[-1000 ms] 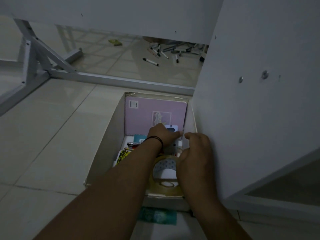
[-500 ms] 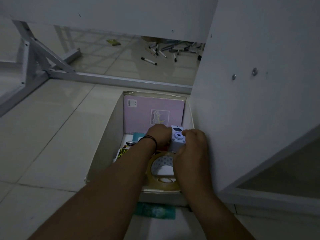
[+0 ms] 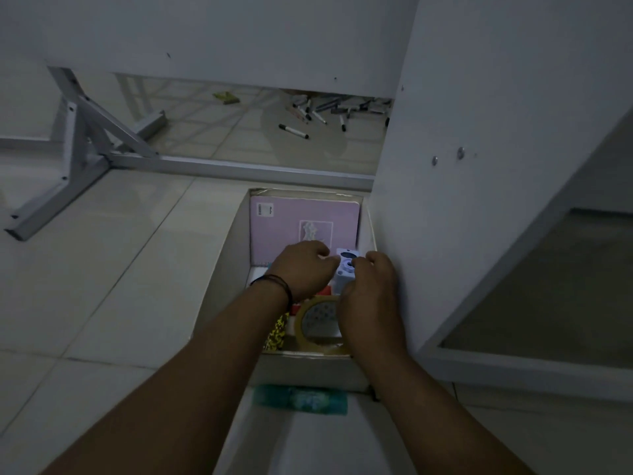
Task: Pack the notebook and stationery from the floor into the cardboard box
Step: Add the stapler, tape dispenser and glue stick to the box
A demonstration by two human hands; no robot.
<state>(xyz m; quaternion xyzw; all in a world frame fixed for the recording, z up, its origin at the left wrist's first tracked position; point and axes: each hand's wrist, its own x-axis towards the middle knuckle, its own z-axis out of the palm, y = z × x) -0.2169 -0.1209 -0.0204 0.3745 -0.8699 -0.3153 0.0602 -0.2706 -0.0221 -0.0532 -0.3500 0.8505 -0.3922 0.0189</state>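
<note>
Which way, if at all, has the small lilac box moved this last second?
Yes: the lilac box came slightly nearer, from the pink notebook toward the tape roll.

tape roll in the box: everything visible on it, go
The tape roll is a clear, yellowish-tinted ring of glossy plastic tape. It lies tilted in the near end of the cardboard box, with a dotted white surface showing through its hole. The right hand covers its right edge; whether they touch is unclear.

Place: dim office or classroom, seen at floor level
Floor: pale glossy tiles [image 3: 102, 269]
Furniture: white desk panel [image 3: 479, 200] beside a grey metal frame [image 3: 85, 145]
Clutter: markers [image 3: 318, 113] scattered on the floor beyond the frame
</note>
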